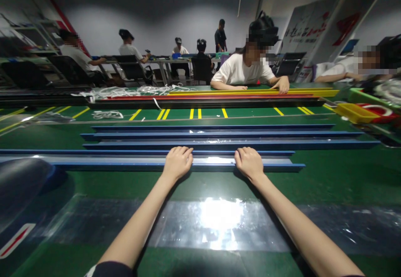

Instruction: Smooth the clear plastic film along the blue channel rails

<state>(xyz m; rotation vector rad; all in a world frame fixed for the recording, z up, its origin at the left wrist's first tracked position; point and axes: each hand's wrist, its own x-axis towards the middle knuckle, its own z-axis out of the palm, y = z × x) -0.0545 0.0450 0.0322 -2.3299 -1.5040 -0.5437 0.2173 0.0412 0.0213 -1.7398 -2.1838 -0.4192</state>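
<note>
A long blue channel-shaped strip (213, 168) lies crosswise on the green table in front of me, its inside pale and shiny. My left hand (178, 163) rests over it near the middle, its fingers curled over the far edge. Some way to the right, my right hand (249, 163) grips the same strip in a similar way, with the thumb toward the inside. Both hands hide parts of the strip, and its left end runs out of view. Just beyond lie several more blue strips (282, 145), parallel to it and apart from my hands.
Clear film (175, 222) covers the near table (338, 185). A dark blue curved object (23, 193) sits at left. Farther back are black, red and yellow strips (206, 97), white bands (119, 92) and a yellow tray (357, 113). A co-worker (239, 70) leans in opposite.
</note>
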